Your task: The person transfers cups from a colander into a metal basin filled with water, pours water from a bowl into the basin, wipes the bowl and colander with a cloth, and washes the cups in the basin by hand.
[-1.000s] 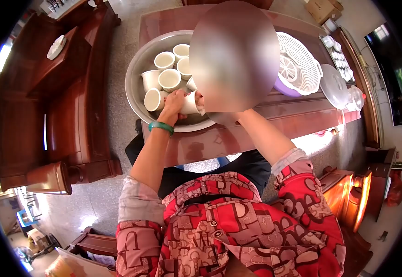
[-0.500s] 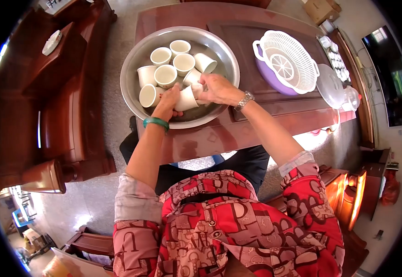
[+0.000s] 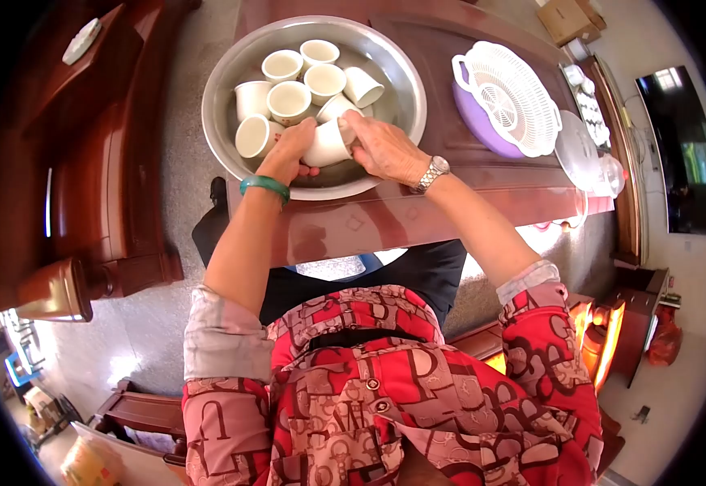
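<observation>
A wide metal basin (image 3: pixel 221 139) on the table holds several white cups, among them an upright one (image 3: pixel 290 102) near the middle and a tilted one (image 3: pixel 363 87) at the right. My left hand (image 3: pixel 290 151), with a green bangle at the wrist, grips the left side of a white cup (image 3: pixel 328 144) lying on its side low in the basin. At that cup's right end is my right hand (image 3: pixel 385 149), wearing a metal watch, its fingers closed round the rim. The fingers inside the cup are hidden.
On the reddish-brown table (image 3: pixel 442 190), a white strainer (image 3: pixel 508 101) sits in a purple basin (image 3: pixel 474 121) to the right. Beyond are a clear lid (image 3: pixel 577 151), a plastic jar (image 3: pixel 610 175) and a tray of small white cups (image 3: pixel 588 105). A wooden bench (image 3: pixel 102 162) stands left.
The blurred patch over my right hand is gone. My right hand has moved from the cup's open end to its upper right side. The view has shifted, so the basin appears higher.
</observation>
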`<state>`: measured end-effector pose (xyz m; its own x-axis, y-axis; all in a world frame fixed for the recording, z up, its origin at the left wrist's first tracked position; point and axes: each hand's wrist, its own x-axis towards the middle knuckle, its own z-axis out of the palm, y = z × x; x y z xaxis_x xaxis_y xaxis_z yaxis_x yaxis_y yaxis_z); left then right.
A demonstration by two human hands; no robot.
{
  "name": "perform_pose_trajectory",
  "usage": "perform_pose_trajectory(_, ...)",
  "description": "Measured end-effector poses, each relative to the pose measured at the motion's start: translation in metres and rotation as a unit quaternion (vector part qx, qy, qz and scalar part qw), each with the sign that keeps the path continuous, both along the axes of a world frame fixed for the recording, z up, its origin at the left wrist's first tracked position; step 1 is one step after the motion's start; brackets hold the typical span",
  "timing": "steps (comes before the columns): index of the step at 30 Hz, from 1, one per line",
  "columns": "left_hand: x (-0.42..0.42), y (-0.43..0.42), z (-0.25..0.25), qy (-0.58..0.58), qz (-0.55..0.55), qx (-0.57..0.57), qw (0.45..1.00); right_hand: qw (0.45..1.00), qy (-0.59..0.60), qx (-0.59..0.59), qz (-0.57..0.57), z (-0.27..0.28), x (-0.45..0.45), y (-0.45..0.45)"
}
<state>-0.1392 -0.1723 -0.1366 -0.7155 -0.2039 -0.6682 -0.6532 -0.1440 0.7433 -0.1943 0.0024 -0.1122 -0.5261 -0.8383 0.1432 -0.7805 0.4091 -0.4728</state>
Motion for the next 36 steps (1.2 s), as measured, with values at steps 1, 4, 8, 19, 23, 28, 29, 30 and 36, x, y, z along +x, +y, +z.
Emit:
perform_pose_trajectory(1,0.0,0.0,-0.002,0.002,0.006,0.001,1.0,1.0,0.002,0.001,0.006,-0.001,-0.001,-0.002)
perform_pose_trajectory(4,-0.004,-0.001,-0.003,-0.015,0.003,-0.02,1.0,0.999,-0.048,0.009,-0.01,-0.011,-0.01,-0.007)
perform_pose_trajectory(8,-0.004,-0.001,-0.005,0.011,0.016,-0.011,1.0,0.934,-0.328,0.091,-0.109,-0.005,-0.025,-0.011)
perform_pose_trajectory(19,0.001,-0.002,0.006,0.04,-0.001,-0.032,0.999,0.975,-0.215,0.016,-0.06,0.006,-0.002,-0.01)
perform_pose_trajectory(23,0.005,-0.002,0.013,0.054,0.011,-0.013,0.998,0.952,-0.294,0.015,-0.087,0.009,0.0,-0.007)
perform_pose_trajectory(28,0.007,-0.003,0.015,0.052,0.018,0.011,0.998,0.993,-0.088,-0.075,-0.028,-0.017,-0.002,-0.005)
perform_pose_trajectory(29,0.008,0.002,0.014,0.068,0.03,-0.011,0.997,0.994,-0.007,-0.106,0.003,-0.027,-0.003,-0.001)
perform_pose_trajectory(30,0.004,0.002,0.011,0.048,0.031,-0.002,0.998,0.997,-0.068,-0.023,-0.015,-0.007,0.004,-0.003)
perform_pose_trajectory(36,0.002,0.003,0.004,0.04,-0.054,-0.018,0.998,0.934,-0.344,0.074,-0.063,-0.005,-0.018,-0.018)
